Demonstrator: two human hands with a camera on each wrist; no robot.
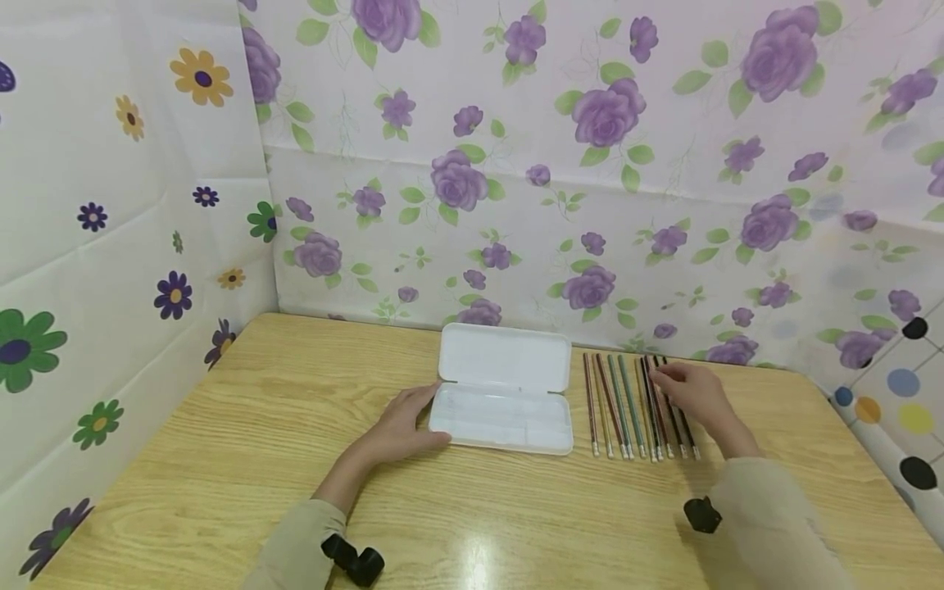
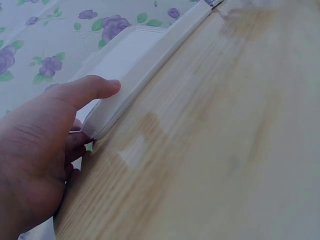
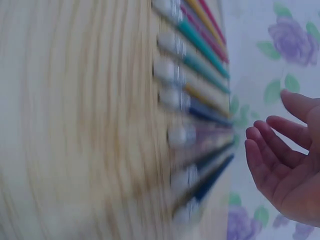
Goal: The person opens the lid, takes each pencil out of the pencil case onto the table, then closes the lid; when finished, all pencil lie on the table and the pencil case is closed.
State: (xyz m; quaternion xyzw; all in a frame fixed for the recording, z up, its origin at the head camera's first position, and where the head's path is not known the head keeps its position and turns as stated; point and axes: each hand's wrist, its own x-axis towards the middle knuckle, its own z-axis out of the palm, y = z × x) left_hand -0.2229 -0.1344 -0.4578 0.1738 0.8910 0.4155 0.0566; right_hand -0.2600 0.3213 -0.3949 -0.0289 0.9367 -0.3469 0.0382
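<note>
An opened white plastic pencil case (image 1: 501, 422) lies on the table, its lid (image 1: 505, 358) tipped back toward the wall. My left hand (image 1: 404, 426) grips the left end of the case, with the thumb along the front edge and the fingers round the side. In the left wrist view the thumb of that hand (image 2: 40, 145) lies on the case's rim (image 2: 117, 102). To the right of the case, several pencils (image 1: 625, 410) with white eraser ends lie in a row. My right hand (image 1: 696, 397) hovers over the row's right part, fingers loosely bent and holding nothing.
The wooden table (image 1: 295, 393) runs back to a wall covered with flowered cloth (image 1: 457, 180). A second flowered sheet (image 1: 133, 205) hangs on the left. Black wrist cameras sit on both sleeves. In the right wrist view the pencils (image 3: 200, 50) are blurred.
</note>
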